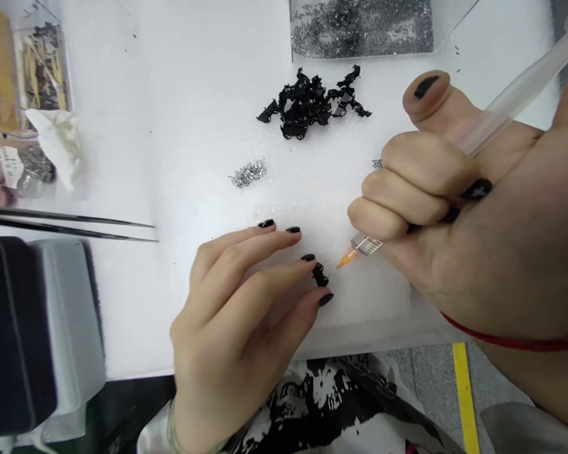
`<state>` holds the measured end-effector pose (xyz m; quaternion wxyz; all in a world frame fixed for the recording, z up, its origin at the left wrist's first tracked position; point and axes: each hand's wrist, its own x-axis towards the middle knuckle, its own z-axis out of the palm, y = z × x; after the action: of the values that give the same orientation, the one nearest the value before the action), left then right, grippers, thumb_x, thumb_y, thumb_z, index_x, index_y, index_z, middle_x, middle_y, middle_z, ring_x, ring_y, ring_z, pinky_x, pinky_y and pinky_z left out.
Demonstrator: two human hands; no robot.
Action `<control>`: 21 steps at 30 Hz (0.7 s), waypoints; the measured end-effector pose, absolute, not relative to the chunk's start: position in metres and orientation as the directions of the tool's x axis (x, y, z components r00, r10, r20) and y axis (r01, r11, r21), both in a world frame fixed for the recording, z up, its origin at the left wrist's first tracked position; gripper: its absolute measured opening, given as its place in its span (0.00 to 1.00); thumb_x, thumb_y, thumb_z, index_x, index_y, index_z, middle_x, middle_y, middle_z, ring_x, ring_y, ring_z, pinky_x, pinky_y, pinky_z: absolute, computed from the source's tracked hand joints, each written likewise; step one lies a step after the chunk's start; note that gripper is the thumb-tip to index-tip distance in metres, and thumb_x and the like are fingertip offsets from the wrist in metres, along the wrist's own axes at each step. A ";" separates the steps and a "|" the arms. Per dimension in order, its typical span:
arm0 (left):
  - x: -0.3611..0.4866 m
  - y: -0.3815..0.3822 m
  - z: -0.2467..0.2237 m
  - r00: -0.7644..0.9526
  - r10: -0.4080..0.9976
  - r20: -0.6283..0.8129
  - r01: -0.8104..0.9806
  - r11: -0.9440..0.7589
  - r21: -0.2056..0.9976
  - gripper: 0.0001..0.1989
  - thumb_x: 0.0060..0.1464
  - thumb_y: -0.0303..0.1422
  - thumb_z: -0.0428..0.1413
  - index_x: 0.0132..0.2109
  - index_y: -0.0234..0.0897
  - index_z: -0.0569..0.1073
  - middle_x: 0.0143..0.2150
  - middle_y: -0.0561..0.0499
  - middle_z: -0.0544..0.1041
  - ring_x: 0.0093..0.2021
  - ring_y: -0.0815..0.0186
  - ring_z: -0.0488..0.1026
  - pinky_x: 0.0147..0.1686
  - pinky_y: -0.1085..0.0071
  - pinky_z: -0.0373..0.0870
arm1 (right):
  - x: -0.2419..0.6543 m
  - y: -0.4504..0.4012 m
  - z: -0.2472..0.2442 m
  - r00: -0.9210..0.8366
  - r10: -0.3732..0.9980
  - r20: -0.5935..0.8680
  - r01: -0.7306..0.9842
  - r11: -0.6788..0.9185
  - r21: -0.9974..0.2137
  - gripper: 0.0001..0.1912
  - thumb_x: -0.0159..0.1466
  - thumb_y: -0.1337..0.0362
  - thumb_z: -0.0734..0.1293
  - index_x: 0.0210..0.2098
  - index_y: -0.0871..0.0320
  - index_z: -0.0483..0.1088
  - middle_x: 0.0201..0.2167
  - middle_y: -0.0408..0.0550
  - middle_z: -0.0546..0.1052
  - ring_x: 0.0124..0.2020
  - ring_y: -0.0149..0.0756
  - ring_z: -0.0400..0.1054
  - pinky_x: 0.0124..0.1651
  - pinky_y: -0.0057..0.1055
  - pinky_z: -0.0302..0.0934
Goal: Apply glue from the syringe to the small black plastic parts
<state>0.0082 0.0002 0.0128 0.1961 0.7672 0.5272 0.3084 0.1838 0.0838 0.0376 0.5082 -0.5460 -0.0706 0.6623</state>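
Left hand (243, 302) pinches a small black part (320, 275) between thumb and index fingertips, near the front edge of the white work surface (189, 126); right hand (421, 183) is fisted round a syringe (370, 244), orange needle tip (347, 257) aimed at the part. Risks, my read: tiny part, thin grip, so a slip could flick it away; needle wobble could prick the left thumb; a careless knuckle could scatter the loose silvery bits (248, 173). Can't tell if needle touches part, or what's in the syringe; mid-barrel is buried in the fist, bits behind right knuckles mostly covered, clear tray (362, 57) and tweezers (76, 219) cut by frame
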 end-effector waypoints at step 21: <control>0.010 -0.004 0.014 0.215 0.946 0.242 0.717 -0.321 0.619 0.10 0.59 0.25 0.61 0.43 0.47 0.77 0.52 0.54 0.80 0.52 0.53 0.77 0.53 0.46 0.77 | 0.186 0.082 0.037 0.093 0.770 -0.631 -0.509 -0.508 -0.695 0.24 0.56 0.43 0.72 0.26 0.52 0.58 0.10 0.32 0.42 0.10 0.28 0.36 0.13 0.32 0.38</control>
<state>0.0105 -0.0037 0.0143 0.1916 0.7554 0.5504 0.2995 0.1861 0.0815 0.0371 0.4821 -0.5604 -0.1164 0.6633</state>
